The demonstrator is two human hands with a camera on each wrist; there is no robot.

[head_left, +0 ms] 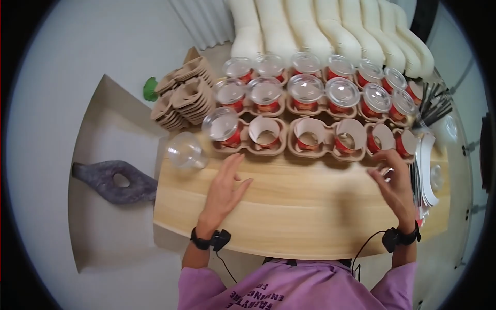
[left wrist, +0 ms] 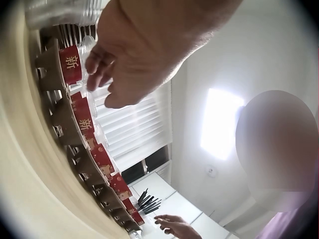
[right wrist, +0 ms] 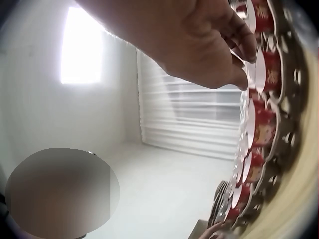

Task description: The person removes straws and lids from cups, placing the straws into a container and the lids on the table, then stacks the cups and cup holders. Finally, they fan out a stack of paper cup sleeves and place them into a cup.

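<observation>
My left hand [head_left: 223, 185] is over the table just in front of the front row, nearest a lidded red paper cup [head_left: 231, 135]; its fingers are extended and it holds nothing. On the right, my right hand [head_left: 393, 181] has loosely bent fingers, with nothing visible in its grasp. Its fingertips are close to an uncovered cup [head_left: 381, 137] and the end cup [head_left: 407, 143]. Cardboard cup carriers [head_left: 315, 150] hold all the red cups in rows. Several front-row cups stand uncovered, while the rows behind wear clear domed lids [head_left: 306, 88].
A stack of clear lids [head_left: 185, 151] stands at the table's left end, with stacked empty carriers [head_left: 188, 98] behind. Black straws [head_left: 436, 106], white paper pieces [head_left: 427, 173] and a clear lid [head_left: 437, 177] are on the right. Cream inflated cushions [head_left: 320, 26] rise behind.
</observation>
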